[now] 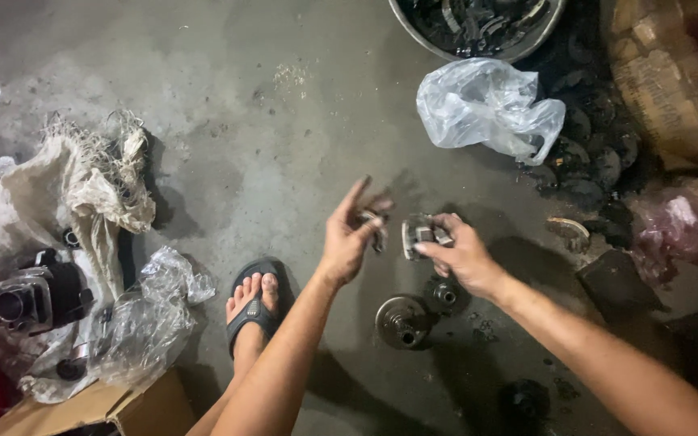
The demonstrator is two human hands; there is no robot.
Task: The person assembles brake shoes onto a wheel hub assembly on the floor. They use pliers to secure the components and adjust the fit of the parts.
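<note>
Fingers of right hand (460,257) pinch small grey metal part (418,235), held in air above concrete floor (268,161). Left hand (352,232) fingers loosely curled round second, darker metal piece (374,224), index finger extended. Parts look rigid, dense, probably greasy, so slippery; grip by flat outer edges. Round metal hubs (402,320) lie on floor just below. Clear plastic bag (486,106) beyond.

Stained grey concrete floor (268,105), dimly lit, deep shadows at right.
</note>
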